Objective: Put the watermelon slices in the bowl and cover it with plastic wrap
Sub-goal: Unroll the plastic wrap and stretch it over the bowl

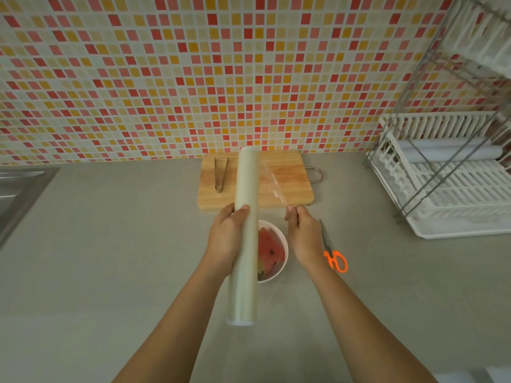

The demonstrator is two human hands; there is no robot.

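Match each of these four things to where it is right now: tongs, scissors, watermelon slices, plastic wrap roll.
Things:
1. tongs
2. scissors
3. watermelon slices
4. plastic wrap roll

Places:
A. in the bowl
B. gripped by the left hand
C. lying on the cutting board
D. flat on the counter, right of the bowl

Pairs: 1-C, 2-D, 3-A, 4-B
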